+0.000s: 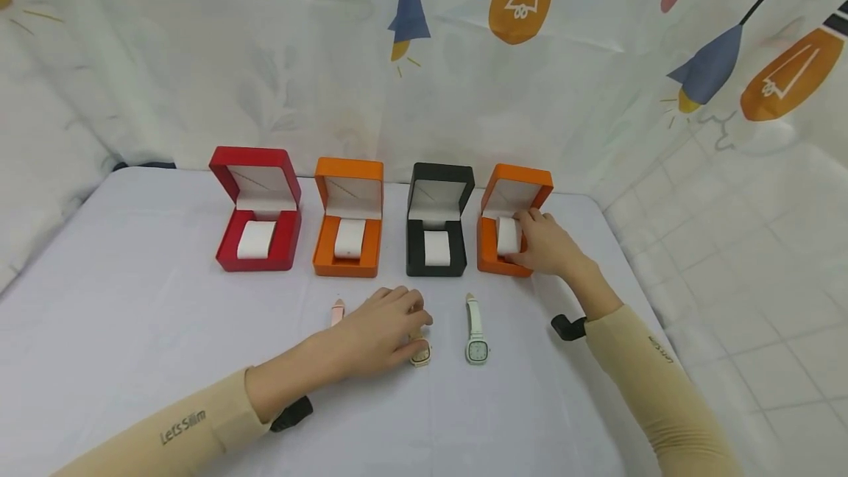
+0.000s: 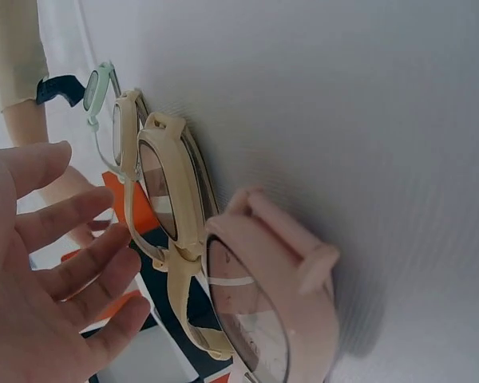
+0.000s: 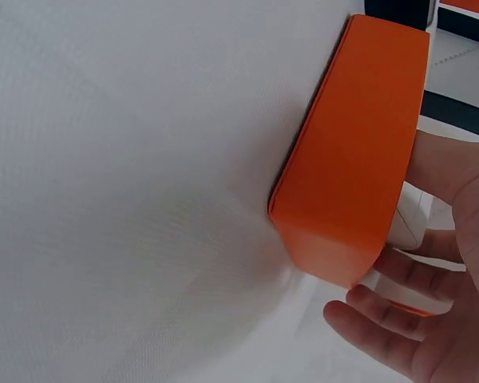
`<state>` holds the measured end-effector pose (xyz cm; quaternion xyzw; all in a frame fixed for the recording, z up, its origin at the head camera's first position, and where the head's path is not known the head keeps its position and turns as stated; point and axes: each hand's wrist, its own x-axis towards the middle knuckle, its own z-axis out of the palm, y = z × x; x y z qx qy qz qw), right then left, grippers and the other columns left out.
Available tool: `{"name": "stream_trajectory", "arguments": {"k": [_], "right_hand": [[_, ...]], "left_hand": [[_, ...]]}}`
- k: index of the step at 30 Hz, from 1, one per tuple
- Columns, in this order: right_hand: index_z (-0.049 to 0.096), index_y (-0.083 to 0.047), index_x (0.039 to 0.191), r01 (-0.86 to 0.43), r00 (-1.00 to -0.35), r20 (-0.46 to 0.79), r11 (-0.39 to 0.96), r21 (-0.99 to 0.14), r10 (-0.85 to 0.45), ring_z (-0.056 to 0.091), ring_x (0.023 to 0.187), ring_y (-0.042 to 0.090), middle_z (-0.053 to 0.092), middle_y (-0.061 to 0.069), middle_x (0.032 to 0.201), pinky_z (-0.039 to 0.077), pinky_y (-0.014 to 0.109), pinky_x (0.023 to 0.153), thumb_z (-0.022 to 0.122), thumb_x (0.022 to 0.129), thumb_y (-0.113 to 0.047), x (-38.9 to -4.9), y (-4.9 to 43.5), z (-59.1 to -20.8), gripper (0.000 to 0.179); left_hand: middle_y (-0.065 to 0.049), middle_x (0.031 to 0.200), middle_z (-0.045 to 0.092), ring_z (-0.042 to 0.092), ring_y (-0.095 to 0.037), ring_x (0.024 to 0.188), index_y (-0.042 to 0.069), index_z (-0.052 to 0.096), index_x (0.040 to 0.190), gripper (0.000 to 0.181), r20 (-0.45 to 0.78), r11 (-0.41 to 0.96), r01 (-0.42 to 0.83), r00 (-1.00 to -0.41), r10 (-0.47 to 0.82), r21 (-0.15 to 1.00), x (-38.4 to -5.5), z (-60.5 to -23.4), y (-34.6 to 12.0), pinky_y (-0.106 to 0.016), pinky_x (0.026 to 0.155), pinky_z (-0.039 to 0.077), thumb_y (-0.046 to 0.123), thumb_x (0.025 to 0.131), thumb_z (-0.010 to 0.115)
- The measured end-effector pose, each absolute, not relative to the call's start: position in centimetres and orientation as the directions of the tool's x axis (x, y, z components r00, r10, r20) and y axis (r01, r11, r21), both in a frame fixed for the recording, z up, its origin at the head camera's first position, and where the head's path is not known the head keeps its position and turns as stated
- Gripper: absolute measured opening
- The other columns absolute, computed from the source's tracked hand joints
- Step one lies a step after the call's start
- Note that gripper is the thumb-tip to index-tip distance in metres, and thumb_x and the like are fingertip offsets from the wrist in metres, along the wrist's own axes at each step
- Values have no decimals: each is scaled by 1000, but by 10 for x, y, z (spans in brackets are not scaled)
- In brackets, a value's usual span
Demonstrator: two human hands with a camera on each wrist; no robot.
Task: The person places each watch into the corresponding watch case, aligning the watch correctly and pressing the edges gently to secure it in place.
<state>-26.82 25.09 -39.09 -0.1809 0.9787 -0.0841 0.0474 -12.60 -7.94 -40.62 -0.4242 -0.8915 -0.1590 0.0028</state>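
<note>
My right hand (image 1: 546, 243) reaches into the open orange watch box (image 1: 488, 245) at the far right of the row. Its thumb and fingers straddle the white watch cushion (image 1: 507, 235) inside; the box wall hides part of the grip in the right wrist view. My left hand (image 1: 377, 333) hovers over the watches, fingers spread and loosely bent, holding nothing. Beside it in the left wrist view are a pink watch (image 2: 275, 295), a yellowish watch (image 2: 172, 179) and a cream one (image 2: 126, 132). A mint-green watch (image 1: 476, 337) lies farther right, with its strap pointing away.
Left of that box stand a black box (image 1: 414, 249), another orange box (image 1: 326, 245) and a red box (image 1: 227, 241), all with raised lids and white cushions. A white cloth covers the table (image 1: 132, 315). Behind hangs a patterned white curtain (image 1: 298, 57).
</note>
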Motion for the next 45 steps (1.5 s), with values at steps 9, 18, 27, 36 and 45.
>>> {"name": "stream_trajectory", "arguments": {"k": [9,18,27,36,45], "right_hand": [[47,8,138,-375,-925,-13,916,-142,-381,57,107,42,53,27,132,52,55,96,86,82,-37,-268,252,-393,82],[45,8,136,-380,-924,21,912,-154,-382,59,100,38,53,25,127,55,52,92,87,80,-36,-267,255,-396,83],[43,7,133,-383,-924,58,909,-167,-378,60,90,36,53,23,122,57,51,85,87,80,-36,-266,257,-398,82],[38,5,137,-372,-928,75,902,-219,-365,62,86,38,53,22,123,58,52,82,87,81,-31,-264,258,-397,82],[34,7,140,-339,-941,75,909,-242,-331,64,84,40,52,26,125,59,53,80,86,83,-27,-263,257,-396,84]], "left_hand": [[-3,110,61,55,-20,102,13,72,119,29,127,605,747,-652,747,277,-126,-406,-80,-40,89,50,34,98,71],[-3,107,60,55,-20,99,13,72,118,29,133,607,749,-652,746,265,-126,-408,-81,-40,87,51,33,97,72],[-3,103,59,54,-19,94,14,72,114,25,148,627,746,-662,735,226,-127,-410,-83,-40,84,52,31,96,73],[-4,97,60,57,-21,89,9,66,116,31,149,673,710,-702,696,207,-129,-410,-83,-41,81,54,29,95,74],[0,75,51,55,-20,70,9,63,83,25,187,737,648,-761,621,191,-132,-410,-79,-35,64,46,29,93,74]]}}
